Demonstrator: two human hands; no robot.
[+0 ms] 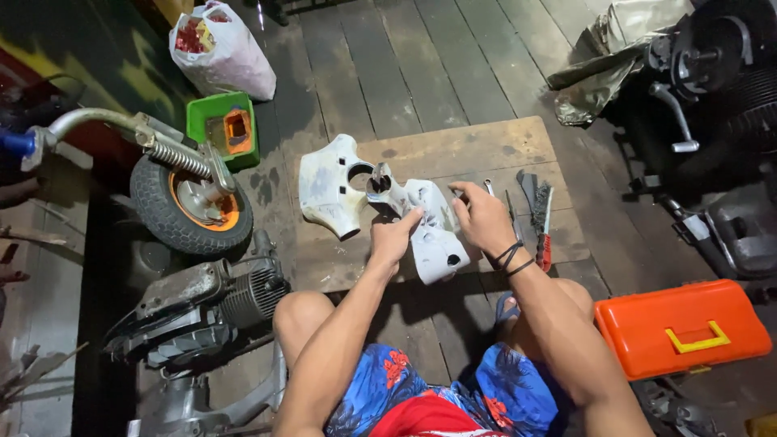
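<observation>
- Left hand (394, 236): closed on the near left edge of a white plastic scooter cover (429, 222), thumb on top and fingers curled beneath.
- Right hand (481, 217): resting on the right side of the same cover, fingers bent over its upper edge in a pinching hold; dark bands (510, 257) circle the wrist.
- White plastic scooter cover: held between both hands just above a wooden board (477, 150), tilted, with a round hole near its lower end and grey scuffs on its surface.
- Second white cover (326, 188): lies flat on the left part of the board, touching or just beside the held piece at a dark circular opening.
- Hand tools (536, 212): a wire brush, a red-handled tool and thin metal pieces lie on the board just right of the right hand.
- Orange toolbox (681, 328): closed, yellow latch on top, on the plank floor beside the right knee.
- Small wheel (190, 206): black tyre with orange hub, attached to a fork with a coil spring, left of the board.
- Engine block (198, 311): grey, finned, on the floor beside the left knee.
- Green plastic container (220, 123): behind the wheel, holding an orange part.
- White plastic bag (222, 50): at the top left, with red contents.
- Dark engine (712, 89): at the top right, well apart from the hands.
</observation>
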